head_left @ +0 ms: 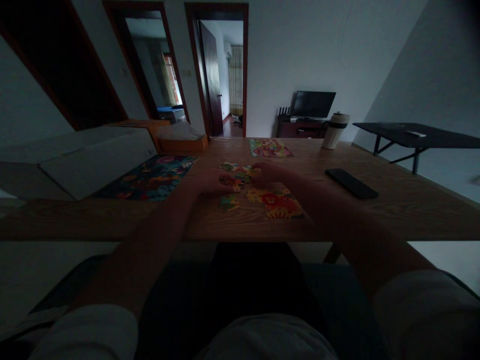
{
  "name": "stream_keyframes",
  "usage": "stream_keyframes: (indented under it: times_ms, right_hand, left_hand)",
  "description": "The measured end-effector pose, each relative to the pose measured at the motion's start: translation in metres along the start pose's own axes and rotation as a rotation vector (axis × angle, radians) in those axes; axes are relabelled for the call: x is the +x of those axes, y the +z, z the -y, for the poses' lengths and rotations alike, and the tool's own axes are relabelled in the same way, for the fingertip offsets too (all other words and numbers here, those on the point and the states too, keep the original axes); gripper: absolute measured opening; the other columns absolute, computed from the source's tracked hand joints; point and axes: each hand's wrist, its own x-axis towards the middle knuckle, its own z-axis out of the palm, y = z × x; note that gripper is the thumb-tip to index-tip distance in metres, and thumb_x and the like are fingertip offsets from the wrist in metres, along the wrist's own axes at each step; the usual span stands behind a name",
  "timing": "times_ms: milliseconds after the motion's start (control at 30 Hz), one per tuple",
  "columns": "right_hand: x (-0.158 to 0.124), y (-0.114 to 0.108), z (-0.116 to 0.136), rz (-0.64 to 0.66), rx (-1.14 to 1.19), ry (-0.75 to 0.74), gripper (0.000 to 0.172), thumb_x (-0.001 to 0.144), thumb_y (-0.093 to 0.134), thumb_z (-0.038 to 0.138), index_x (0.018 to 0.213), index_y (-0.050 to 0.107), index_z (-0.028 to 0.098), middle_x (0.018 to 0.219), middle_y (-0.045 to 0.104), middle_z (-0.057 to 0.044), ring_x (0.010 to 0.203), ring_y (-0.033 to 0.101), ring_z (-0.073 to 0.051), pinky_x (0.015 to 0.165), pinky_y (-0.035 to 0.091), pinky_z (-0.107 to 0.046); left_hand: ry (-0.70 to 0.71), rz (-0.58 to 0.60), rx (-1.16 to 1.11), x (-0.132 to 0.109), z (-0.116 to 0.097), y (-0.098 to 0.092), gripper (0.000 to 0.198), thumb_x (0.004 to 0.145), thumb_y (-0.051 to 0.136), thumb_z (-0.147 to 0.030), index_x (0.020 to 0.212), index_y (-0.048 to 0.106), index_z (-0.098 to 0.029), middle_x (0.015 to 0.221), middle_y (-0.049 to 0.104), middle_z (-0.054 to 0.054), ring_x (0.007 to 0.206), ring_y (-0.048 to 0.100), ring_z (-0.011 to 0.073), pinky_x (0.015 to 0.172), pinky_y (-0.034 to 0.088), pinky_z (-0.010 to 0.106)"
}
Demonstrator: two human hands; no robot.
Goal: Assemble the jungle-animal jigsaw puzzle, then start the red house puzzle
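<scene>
Colourful jigsaw puzzle pieces lie in front of me on the wooden table. My left hand [213, 183] is closed on a puzzle piece [231, 183] at the left of the loose pieces. Across from it, my right hand [267, 173] bends down with its fingers curled together on a puzzle piece [248, 174]; dim light blurs the fingertips. Nearer to me is a joined puzzle section [281, 204] with a red and yellow picture. A green and yellow puzzle piece [228, 202] lies just left of it, and another loose piece [228, 166] lies beyond my left hand.
On the table [225, 230] are a dark blue patterned sheet [150, 177], a white box [97, 155], and an orange tissue box [183, 144]. A picture sheet [270, 147] lies at the far edge. To the right are a black phone [350, 183] and a lidded cup [335, 131].
</scene>
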Motion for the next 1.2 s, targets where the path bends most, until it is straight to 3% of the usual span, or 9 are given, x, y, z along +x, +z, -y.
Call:
stream_keyframes:
  times_ms: [133,333,500,567,700,867,1067,1200]
  right_hand:
    - [0.003,0.003,0.006,0.004,0.029,0.064,0.05,0.094,0.07,0.039,0.141,0.071,0.021,0.131,0.076,-0.014,0.112,0.075,-0.03,0.097,0.058,-0.037]
    - [-0.006,0.006,-0.008,-0.078,0.089,0.044,0.046,0.093,0.068,0.025,0.137,0.072,0.016,0.133,0.076,-0.014,0.114,0.074,-0.028,0.098,0.056,-0.035]
    - [-0.039,0.003,-0.009,-0.181,0.084,-0.04,0.031,0.098,0.061,0.023,0.123,0.08,0.022,0.122,0.08,-0.009,0.111,0.074,-0.027,0.098,0.055,-0.036]
    - [-0.061,0.005,-0.002,-0.187,0.099,-0.152,0.029,0.099,0.062,0.027,0.121,0.081,0.024,0.122,0.079,-0.008,0.112,0.073,-0.027,0.101,0.054,-0.037]
    - [-0.102,0.014,0.01,-0.137,0.092,-0.437,0.026,0.095,0.071,0.037,0.116,0.081,0.025,0.123,0.078,-0.009,0.118,0.069,-0.028,0.11,0.049,-0.042]
    - [-0.11,0.02,0.0,-0.217,0.087,-0.367,0.043,0.094,0.074,0.047,0.131,0.076,0.024,0.139,0.071,-0.013,0.132,0.061,-0.033,0.117,0.042,-0.051]
    - [-0.106,0.019,-0.001,-0.147,0.058,-0.43,0.03,0.101,0.066,0.045,0.117,0.082,0.027,0.131,0.075,-0.01,0.128,0.065,-0.032,0.116,0.043,-0.05]
    - [-0.112,0.015,0.008,-0.107,0.086,-0.475,0.021,0.095,0.071,0.033,0.113,0.083,0.029,0.13,0.076,-0.006,0.125,0.067,-0.028,0.114,0.045,-0.045]
  left_hand:
    - [-0.018,0.0,0.049,0.002,0.0,0.002,0.057,0.093,0.07,-0.057,0.138,0.073,-0.024,0.127,0.076,0.006,0.108,0.069,0.0282,0.093,0.05,0.035]
    - [-0.158,-0.147,0.209,0.003,0.011,-0.005,0.056,0.092,0.072,-0.047,0.142,0.069,-0.023,0.129,0.075,0.012,0.118,0.066,0.0329,0.102,0.047,0.041]
    - [-0.177,-0.218,0.19,0.008,0.023,-0.004,0.051,0.095,0.064,-0.054,0.136,0.073,-0.025,0.134,0.072,0.013,0.126,0.063,0.0357,0.106,0.046,0.043]
    - [-0.161,-0.23,0.156,0.009,0.024,-0.004,0.05,0.095,0.063,-0.056,0.133,0.074,-0.026,0.131,0.073,0.011,0.123,0.064,0.0337,0.104,0.047,0.041]
    - [-0.108,-0.209,0.097,0.005,0.013,-0.005,0.049,0.094,0.063,-0.056,0.13,0.076,-0.025,0.122,0.077,0.009,0.112,0.069,0.0314,0.099,0.05,0.04]
    - [-0.029,-0.103,0.031,0.0,-0.015,0.001,0.056,0.088,0.071,-0.054,0.137,0.073,-0.027,0.134,0.074,0.006,0.119,0.067,0.0309,0.1,0.05,0.037]
    - [0.213,-0.006,0.07,0.005,-0.026,0.015,0.052,0.09,0.069,-0.055,0.129,0.078,-0.022,0.133,0.073,0.011,0.121,0.067,0.0311,0.107,0.047,0.039]
    - [0.213,-0.01,0.038,0.004,-0.028,0.015,0.048,0.09,0.068,-0.056,0.126,0.08,-0.026,0.135,0.073,0.01,0.126,0.064,0.0298,0.112,0.043,0.038]
